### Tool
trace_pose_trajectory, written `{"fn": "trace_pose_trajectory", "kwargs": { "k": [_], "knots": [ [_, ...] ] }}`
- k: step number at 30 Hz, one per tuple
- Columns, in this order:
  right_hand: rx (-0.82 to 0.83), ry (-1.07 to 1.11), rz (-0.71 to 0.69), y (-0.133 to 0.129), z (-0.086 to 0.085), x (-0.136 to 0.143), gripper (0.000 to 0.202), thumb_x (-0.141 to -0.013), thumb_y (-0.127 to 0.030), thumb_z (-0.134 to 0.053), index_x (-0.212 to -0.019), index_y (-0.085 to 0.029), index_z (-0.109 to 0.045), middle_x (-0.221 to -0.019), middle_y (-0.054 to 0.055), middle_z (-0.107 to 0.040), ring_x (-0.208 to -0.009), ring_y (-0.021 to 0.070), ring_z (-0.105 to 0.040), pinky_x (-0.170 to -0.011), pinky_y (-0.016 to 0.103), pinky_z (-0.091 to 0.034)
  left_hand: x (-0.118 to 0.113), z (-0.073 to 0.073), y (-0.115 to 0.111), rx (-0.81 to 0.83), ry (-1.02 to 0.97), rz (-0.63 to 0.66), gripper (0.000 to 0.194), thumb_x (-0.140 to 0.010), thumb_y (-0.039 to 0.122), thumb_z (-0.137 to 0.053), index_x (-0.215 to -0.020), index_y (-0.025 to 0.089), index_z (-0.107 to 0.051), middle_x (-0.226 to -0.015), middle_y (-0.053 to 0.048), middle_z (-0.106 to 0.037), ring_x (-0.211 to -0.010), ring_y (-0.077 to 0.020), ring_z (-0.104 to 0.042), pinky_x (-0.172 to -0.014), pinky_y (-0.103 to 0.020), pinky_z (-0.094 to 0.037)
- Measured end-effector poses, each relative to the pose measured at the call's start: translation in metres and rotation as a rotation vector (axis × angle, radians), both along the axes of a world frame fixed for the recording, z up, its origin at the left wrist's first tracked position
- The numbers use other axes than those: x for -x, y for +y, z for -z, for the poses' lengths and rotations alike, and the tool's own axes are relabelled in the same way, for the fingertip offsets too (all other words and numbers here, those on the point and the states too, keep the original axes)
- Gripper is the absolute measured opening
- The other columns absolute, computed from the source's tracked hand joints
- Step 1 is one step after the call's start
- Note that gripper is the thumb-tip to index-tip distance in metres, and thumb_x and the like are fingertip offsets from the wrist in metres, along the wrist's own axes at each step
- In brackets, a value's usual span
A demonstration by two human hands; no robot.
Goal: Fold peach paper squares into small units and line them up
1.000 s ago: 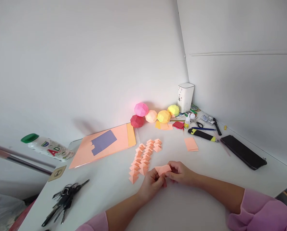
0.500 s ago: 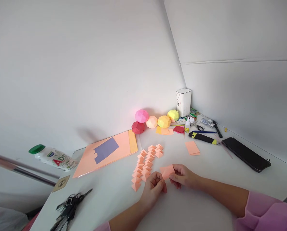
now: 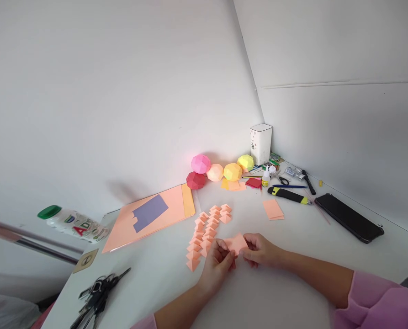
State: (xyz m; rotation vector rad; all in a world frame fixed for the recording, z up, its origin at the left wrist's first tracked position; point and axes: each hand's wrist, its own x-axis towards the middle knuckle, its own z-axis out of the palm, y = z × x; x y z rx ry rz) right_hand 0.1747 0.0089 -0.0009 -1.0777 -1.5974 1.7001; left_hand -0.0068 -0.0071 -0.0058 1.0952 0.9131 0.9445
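A small peach piece of paper [image 3: 236, 243] is held between both hands above the white table. My left hand [image 3: 219, 260] pinches its left edge, thumb in front and fingers behind. On the opposite edge, my right hand [image 3: 257, 249] grips it between thumb and fingers. Just beyond my left hand lie rows of folded peach paper pieces [image 3: 197, 242], partly overlapping one another. Further right, a short stack of flat peach paper rectangles [image 3: 273, 209] rests on the table.
Faceted paper balls [image 3: 232, 172] stand along the wall beside a white container [image 3: 261, 144]. A cutter [image 3: 288, 195], glue bottle [image 3: 266, 177] and black phone [image 3: 348, 217] lie right. To the left are peach sheets [image 3: 121, 226], keys [image 3: 99, 292] and a bottle [image 3: 75, 224].
My left hand has shifted slightly up, and its fingers now cover more of the paper's left edge. My right hand stays almost where it was, still holding the paper.
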Motion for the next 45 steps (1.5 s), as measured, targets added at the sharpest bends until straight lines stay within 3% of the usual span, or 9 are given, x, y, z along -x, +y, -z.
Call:
{"fn": "trace_pose_trajectory", "kwargs": {
  "k": [6, 8, 11, 13, 21, 26, 32, 38, 45],
  "knots": [
    [-0.026, 0.025, 0.0, 0.0, 0.003, -0.001, 0.021, -0.083, -0.036, -0.055, -0.084, -0.016, -0.048, -0.063, -0.003, -0.054, -0.049, 0.0084, -0.052, -0.044, 0.019, -0.041, 0.002, 0.004, 0.001, -0.025, 0.018, 0.014, 0.034, -0.08, 0.044, -0.06, -0.079, 0.023, -0.034, -0.06, 0.008, -0.043, -0.049, -0.0073, -0.042, -0.049, -0.022, -0.03],
    [-0.049, 0.06, 0.015, -0.001, 0.004, -0.001, 0.026, -0.081, -0.032, -0.058, -0.099, -0.018, -0.046, -0.077, 0.0, -0.058, -0.053, 0.0081, -0.053, -0.044, 0.018, -0.042, 0.003, 0.002, 0.0, -0.043, 0.05, 0.019, 0.029, -0.081, 0.045, -0.057, -0.085, 0.022, -0.04, -0.063, 0.007, -0.043, -0.05, -0.0078, -0.042, -0.049, -0.022, -0.03],
    [-0.144, 0.105, 0.049, -0.002, 0.007, -0.001, 0.059, -0.077, -0.021, -0.06, -0.128, -0.028, -0.03, -0.111, 0.006, -0.051, -0.063, 0.0079, -0.055, -0.048, 0.019, -0.044, 0.004, -0.001, -0.001, -0.076, 0.105, 0.039, 0.032, -0.083, 0.046, -0.054, -0.104, 0.022, -0.047, -0.066, 0.006, -0.044, -0.053, -0.0086, -0.042, -0.052, -0.023, -0.032],
    [-0.25, 0.091, 0.06, -0.001, 0.01, -0.001, 0.066, -0.077, -0.015, -0.057, -0.133, -0.032, -0.027, -0.117, 0.007, -0.047, -0.068, 0.0084, -0.055, -0.052, 0.02, -0.045, 0.005, -0.002, -0.001, -0.08, 0.144, 0.062, 0.04, -0.084, 0.047, -0.052, -0.113, 0.021, -0.047, -0.065, 0.005, -0.043, -0.054, -0.0096, -0.042, -0.053, -0.024, -0.032],
    [-0.685, -0.01, 0.124, 0.007, 0.017, -0.005, 0.029, -0.075, -0.006, -0.05, -0.096, -0.022, -0.061, -0.115, 0.008, -0.043, -0.058, 0.0058, -0.043, -0.053, 0.023, -0.04, 0.005, 0.0, -0.001, -0.074, 0.19, 0.104, 0.048, -0.082, 0.054, -0.051, -0.112, 0.017, -0.051, -0.061, 0.005, -0.04, -0.055, -0.0102, -0.037, -0.053, -0.024, -0.03],
    [-0.633, -0.01, 0.105, 0.006, 0.012, -0.004, 0.008, -0.079, -0.015, -0.052, -0.08, -0.017, -0.06, -0.11, 0.008, -0.045, -0.057, 0.0062, -0.043, -0.052, 0.023, -0.04, 0.005, -0.001, -0.001, -0.142, 0.2, 0.138, 0.036, -0.084, 0.048, -0.051, -0.103, 0.018, -0.057, -0.069, 0.003, -0.044, -0.057, -0.0094, -0.037, -0.054, -0.024, -0.03],
    [-0.516, -0.054, 0.041, 0.003, -0.001, -0.002, 0.023, -0.081, -0.025, -0.053, -0.062, -0.016, -0.045, -0.078, 0.003, -0.049, -0.059, 0.0093, -0.04, -0.05, 0.022, -0.033, 0.004, -0.002, 0.0, -0.215, 0.17, 0.158, 0.027, -0.084, 0.044, -0.054, -0.082, 0.017, -0.057, -0.071, 0.002, -0.045, -0.059, -0.0092, -0.038, -0.054, -0.023, -0.031],
    [-0.418, -0.14, -0.031, 0.005, 0.005, -0.005, 0.028, -0.078, -0.024, -0.055, -0.059, -0.017, -0.036, -0.062, -0.004, -0.038, -0.053, 0.0072, -0.032, -0.048, 0.021, -0.027, 0.003, -0.002, -0.003, -0.073, 0.054, 0.161, 0.026, -0.083, 0.042, -0.057, -0.084, 0.019, -0.046, -0.071, 0.002, -0.051, -0.063, -0.0094, -0.045, -0.058, -0.022, -0.034],
    [-0.309, -0.188, -0.072, 0.006, 0.008, -0.007, 0.023, -0.079, -0.027, -0.054, -0.062, -0.016, -0.042, -0.062, -0.004, -0.042, -0.055, 0.0083, -0.038, -0.05, 0.021, -0.03, 0.007, 0.001, -0.003, -0.101, 0.148, 0.241, 0.03, -0.085, 0.043, -0.054, -0.103, 0.021, -0.045, -0.091, -0.002, -0.054, -0.067, -0.0094, -0.047, -0.061, -0.024, -0.037]
  ]
}}
